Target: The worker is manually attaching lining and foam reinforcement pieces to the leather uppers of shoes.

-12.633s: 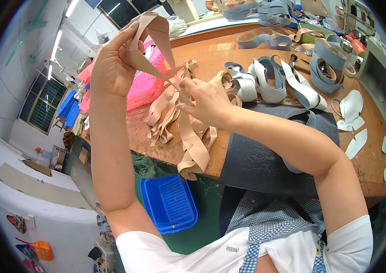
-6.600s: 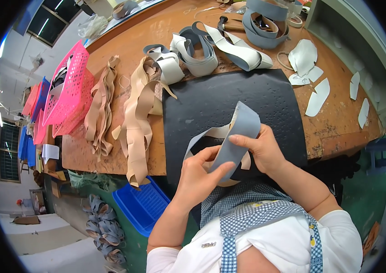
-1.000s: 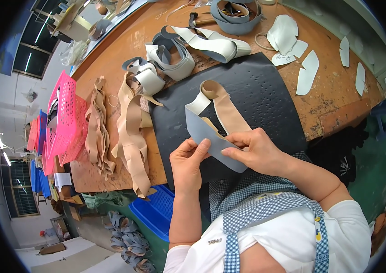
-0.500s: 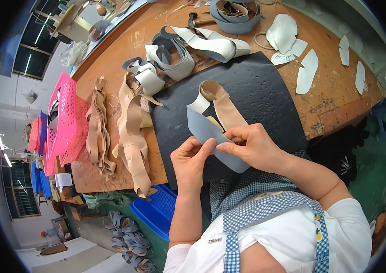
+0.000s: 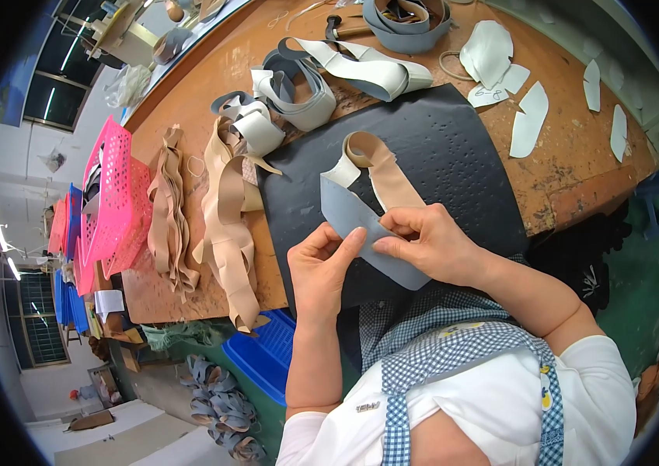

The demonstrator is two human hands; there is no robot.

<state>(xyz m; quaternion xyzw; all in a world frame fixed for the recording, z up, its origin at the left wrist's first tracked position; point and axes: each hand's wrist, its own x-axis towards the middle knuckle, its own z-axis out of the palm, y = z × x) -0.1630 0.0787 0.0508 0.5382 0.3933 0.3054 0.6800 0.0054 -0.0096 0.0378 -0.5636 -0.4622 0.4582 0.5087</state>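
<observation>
Between my hands is a grey-blue leather shoe piece (image 5: 345, 206) joined to a beige strip (image 5: 392, 180) that loops round at its far end. My left hand (image 5: 320, 268) is closed on the near left edge of the grey leather, thumb on top. Thumb and fingers of my right hand (image 5: 432, 242) pinch the same piece a little to the right. The leather's near end hangs below my fingers, its far part above the black perforated mat (image 5: 454, 155). Whatever lies under my fingertips is hidden.
Beige leather strips (image 5: 228, 225) lie in bundles left of the mat, beside a pink basket (image 5: 112, 198). Behind it sit grey-and-white strip rolls (image 5: 302, 97) and a hammer (image 5: 337, 29). White pattern pieces (image 5: 529, 120) are at right. A blue basket (image 5: 263, 357) stands below the table edge.
The grey piece has turned a little in my hands, and the beige edge that showed beside it is now covered. Both hands keep their pinch. The whole view has shifted slightly.
</observation>
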